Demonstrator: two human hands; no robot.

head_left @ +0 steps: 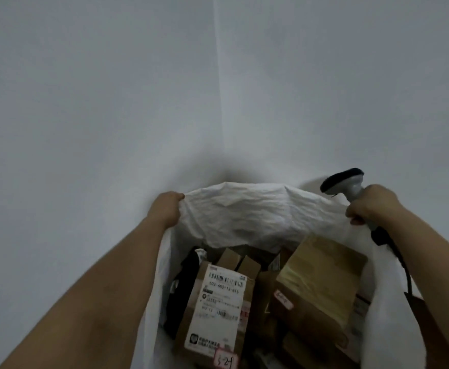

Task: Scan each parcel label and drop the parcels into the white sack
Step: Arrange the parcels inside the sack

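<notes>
Clearly the sack [244,217] is the biggest thing in view: white, crumpled, standing against a pale wall corner [220,102], its mouth spread wide between the person's two arms. The step in hand looks like holding the sack open, or settling it, so that parcels fall in cleanly; keeping the far rim high and both sides pulled apart would serve that best.

Inside, the parcels already reach well up. A large taped box [321,278] lies tilted on the right, touching the sack wall. Beside it on the left a labelled box [218,302] lies face up, barcode readable, with smaller brown boxes [239,262] wedged between the two. Something dark [183,283] sits along the left wall; what it is cannot be told.

The left hand [166,210] grips the left rim, fingers curled round the fabric. The right hand [369,203] is wrapped round the handle of the scanner [347,183], and seems to pinch the right rim as well, though that is not certain. The scanner cable [401,265] trails down just beside the opening; judging by this, it should be kept outside the mouth so that no parcel snags it.
</notes>
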